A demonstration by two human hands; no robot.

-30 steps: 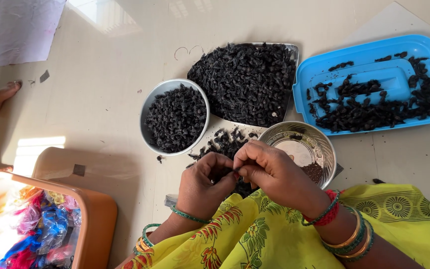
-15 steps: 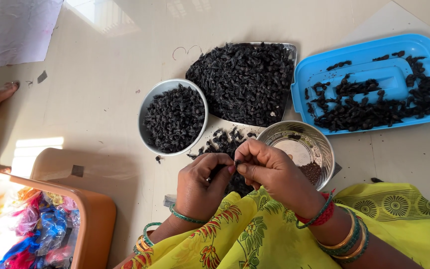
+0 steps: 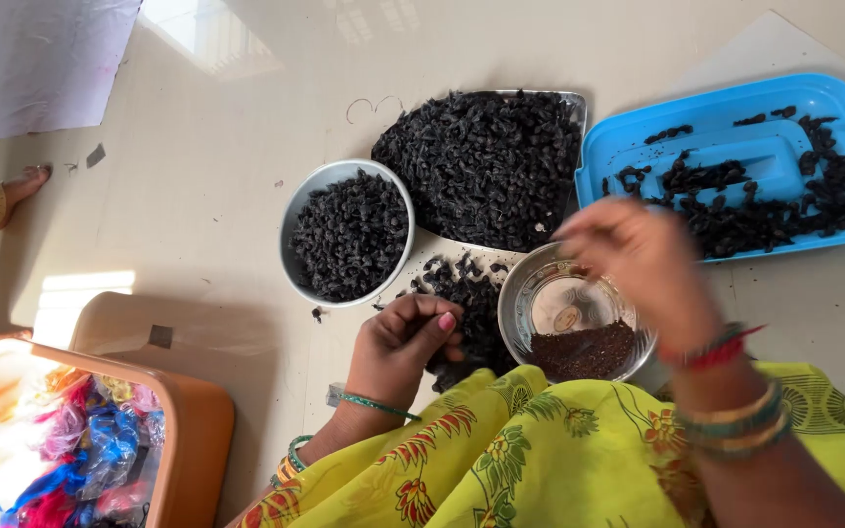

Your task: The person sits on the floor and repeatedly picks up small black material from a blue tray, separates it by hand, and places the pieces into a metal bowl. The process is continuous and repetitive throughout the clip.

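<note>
Left hand (image 3: 405,342) curled shut over the loose dark pods (image 3: 471,303); right hand (image 3: 643,259) blurry above the steel bowl (image 3: 530,303), grip unclear.

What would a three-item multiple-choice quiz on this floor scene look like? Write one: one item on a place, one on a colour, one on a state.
1. Where is the right hand?
A. Over the glass bowl
B. In the orange bin
C. On the blue tray

2. What colour is the plastic tray that holds dark pods?
A. Green
B. Blue
C. White

3. How full is the grey bowl?
A. Bare
B. Heaped with dark pieces
C. Holding water

Answers:
1 A, the blurred hand hovers above the bowl's far rim.
2 B, its rim and raised centre are bright blue.
3 B, dark pieces fill it to the rim.
</note>
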